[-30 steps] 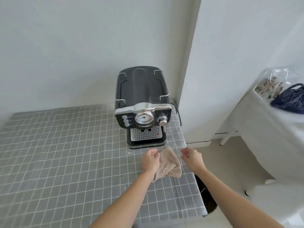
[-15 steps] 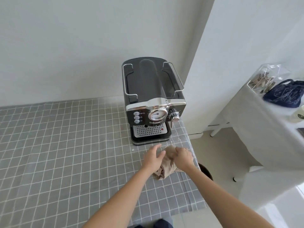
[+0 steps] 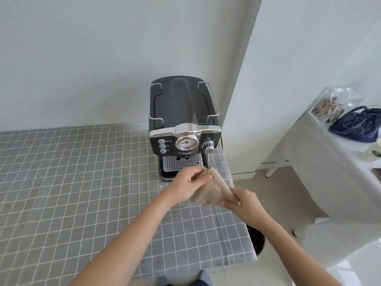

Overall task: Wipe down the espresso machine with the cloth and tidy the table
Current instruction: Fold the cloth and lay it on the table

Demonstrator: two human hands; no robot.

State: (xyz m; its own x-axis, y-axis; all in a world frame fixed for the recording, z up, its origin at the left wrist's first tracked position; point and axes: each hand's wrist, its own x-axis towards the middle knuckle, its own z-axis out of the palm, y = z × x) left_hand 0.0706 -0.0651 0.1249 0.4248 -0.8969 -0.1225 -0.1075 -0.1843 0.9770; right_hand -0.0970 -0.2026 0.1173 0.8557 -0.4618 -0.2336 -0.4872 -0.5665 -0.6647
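Table (image 3: 72,182) under grey cloth with white grid, clear plastic sheet over it. Black espresso machine (image 3: 183,124) stands at far right corner, against wall. Left of machine and in front of it, only bare grid cloth shows, right hem draped over edge

We see our two arms come in from the bottom. Both are bare, with no sleeves at all, right down to the wrists. Our left hand (image 3: 188,185) has nothing on it that we can see. Our right hand (image 3: 242,202) has a small ring on one finger, and it looks a bit shiny. At the very bottom, between our arms, a small piece of dark blue clothing (image 3: 185,279) shows.
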